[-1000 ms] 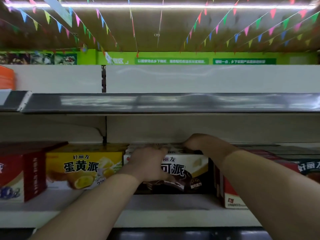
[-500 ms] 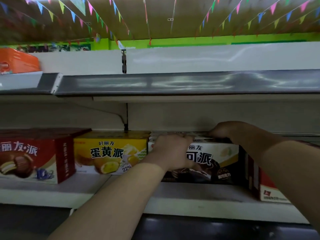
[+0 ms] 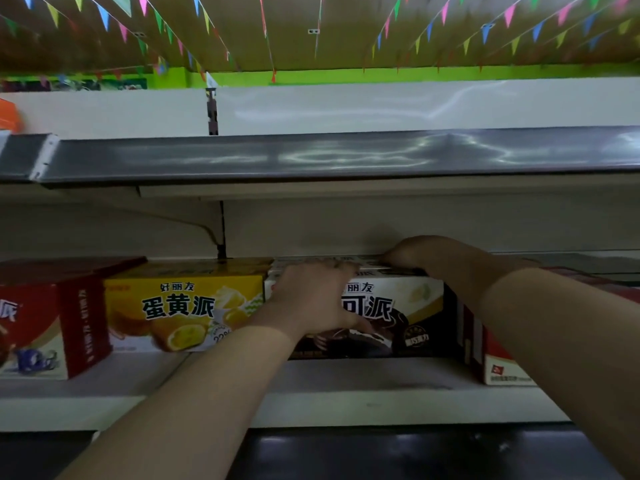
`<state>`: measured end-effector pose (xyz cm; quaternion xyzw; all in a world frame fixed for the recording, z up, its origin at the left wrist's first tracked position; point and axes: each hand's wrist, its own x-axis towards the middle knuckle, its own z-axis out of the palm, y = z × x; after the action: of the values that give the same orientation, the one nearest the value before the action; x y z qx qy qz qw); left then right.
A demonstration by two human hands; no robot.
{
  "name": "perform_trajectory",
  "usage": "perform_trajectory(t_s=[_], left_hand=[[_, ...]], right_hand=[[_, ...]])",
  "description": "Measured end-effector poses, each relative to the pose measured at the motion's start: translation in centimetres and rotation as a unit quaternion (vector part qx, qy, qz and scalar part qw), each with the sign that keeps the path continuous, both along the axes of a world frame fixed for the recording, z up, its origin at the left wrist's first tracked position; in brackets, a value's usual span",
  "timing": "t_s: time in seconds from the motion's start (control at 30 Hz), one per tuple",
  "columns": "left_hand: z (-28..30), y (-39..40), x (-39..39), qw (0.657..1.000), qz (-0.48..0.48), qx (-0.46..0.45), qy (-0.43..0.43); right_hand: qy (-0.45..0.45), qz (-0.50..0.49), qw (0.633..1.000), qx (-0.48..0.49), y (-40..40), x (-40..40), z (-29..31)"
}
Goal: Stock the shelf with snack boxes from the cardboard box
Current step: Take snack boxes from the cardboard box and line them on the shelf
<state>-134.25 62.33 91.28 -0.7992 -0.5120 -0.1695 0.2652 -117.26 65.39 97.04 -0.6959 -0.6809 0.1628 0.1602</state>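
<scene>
White-and-dark snack box [image 3: 412, 313] stands lengthwise on the shelf [image 3: 346, 393], front outward.

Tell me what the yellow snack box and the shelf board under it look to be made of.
Yellow snack box: printed paperboard, it seems, with a slight sheen; sharp folded edges and full-colour print on its front point to that.
Shelf board: probably painted metal, off-white and matte; it is thin, flat and smooth with scuff marks, though the look leaves laminate open.

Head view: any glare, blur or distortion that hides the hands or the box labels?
Head view: dim; wavy glare on the upper shelf edge; wide-angle bending toward the borders; soft blur on the left hand and right hand; print on the yellow box and white-and-brown box readable.
</scene>
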Motion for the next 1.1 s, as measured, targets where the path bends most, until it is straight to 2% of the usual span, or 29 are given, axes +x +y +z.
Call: perform_trajectory(t_s=[0.33, 0.9, 1.1], left_hand=[[-0.1, -0.3, 0.0, 1.000, -0.019, 0.008, -0.004], [-0.2, -0.5, -1.6, 1.000, -0.001, 0.011, -0.010], [-0.1, -0.8, -1.3, 1.000, 0.008, 0.001, -0.010]], right_hand=[[-0.189, -0.003, 0.982, 0.023, 0.8, 1.1, 0.2], [-0.129, 0.019, 0.990, 0.061, 2.7, -0.3, -0.6], [-0.168, 0.042, 0.984, 0.051, 3.4, 0.7, -0.4]])
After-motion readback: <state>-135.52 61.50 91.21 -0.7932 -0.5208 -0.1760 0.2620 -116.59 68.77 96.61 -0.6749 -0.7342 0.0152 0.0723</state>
